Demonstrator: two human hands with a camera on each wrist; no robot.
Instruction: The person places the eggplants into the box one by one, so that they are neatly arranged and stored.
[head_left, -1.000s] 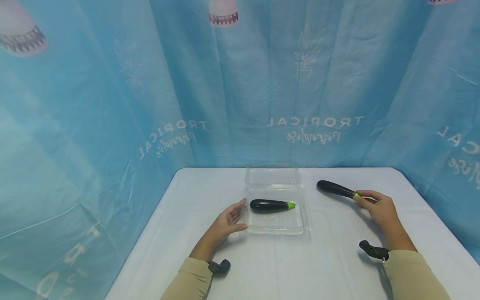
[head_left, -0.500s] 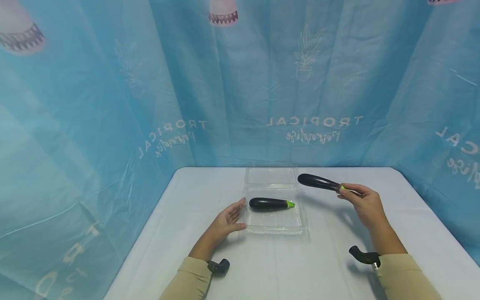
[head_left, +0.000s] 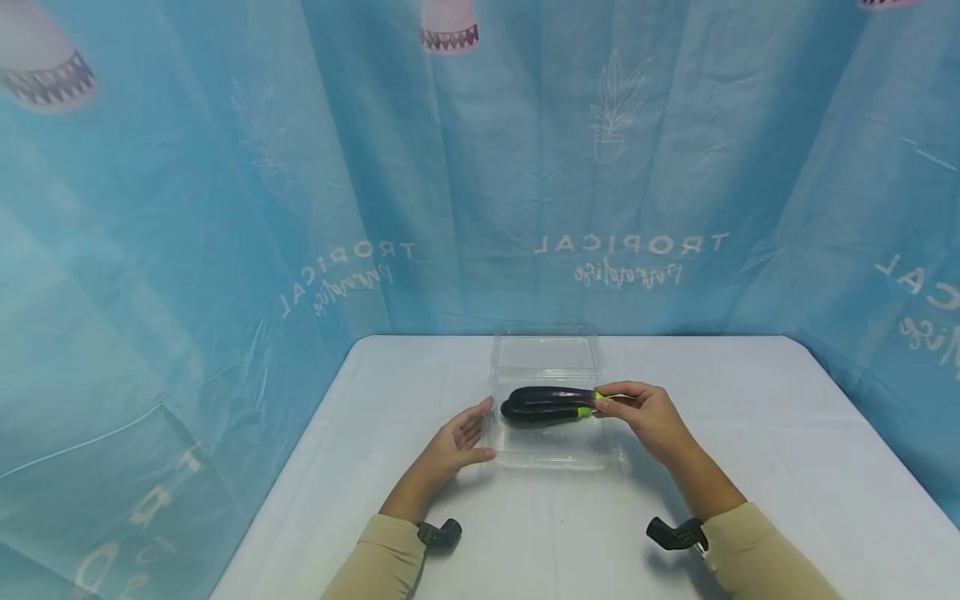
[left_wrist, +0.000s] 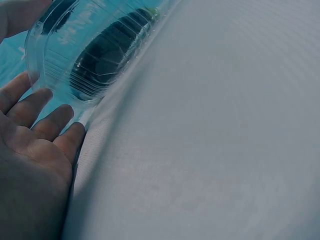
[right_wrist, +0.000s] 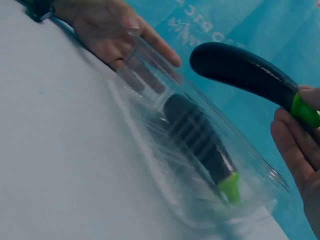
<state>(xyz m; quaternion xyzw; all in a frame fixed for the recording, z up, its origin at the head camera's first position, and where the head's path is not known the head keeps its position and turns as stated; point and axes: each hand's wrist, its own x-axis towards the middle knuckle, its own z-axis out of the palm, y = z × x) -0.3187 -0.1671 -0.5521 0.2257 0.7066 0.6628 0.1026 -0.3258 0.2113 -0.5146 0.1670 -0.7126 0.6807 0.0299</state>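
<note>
My right hand [head_left: 649, 418] pinches an eggplant [head_left: 551, 396] by its green stem end, thumb on one side and fingers on the other. That eggplant hangs lengthwise over a clear plastic clamshell container [head_left: 551, 460], its dark rounded end pointing left. Inside the container lies a second eggplant [right_wrist: 197, 137], seen through the wall in the right wrist view and partly covered by the held one in the head view. At the container's left side my left hand [head_left: 452, 448] has its fingers and thumb extended, fingertips [left_wrist: 62, 114] right at the plastic wall.
The container's lid [head_left: 546, 352] lies folded back toward the far edge of the white-covered table [head_left: 420, 375]. A blue printed curtain [head_left: 480, 183] hangs behind the table and along both sides. Each wrist wears a black camera mount.
My right hand has lifted the eggplant off the right side of the table and carried it left over the container. My left hand has stayed at the container's left side.
</note>
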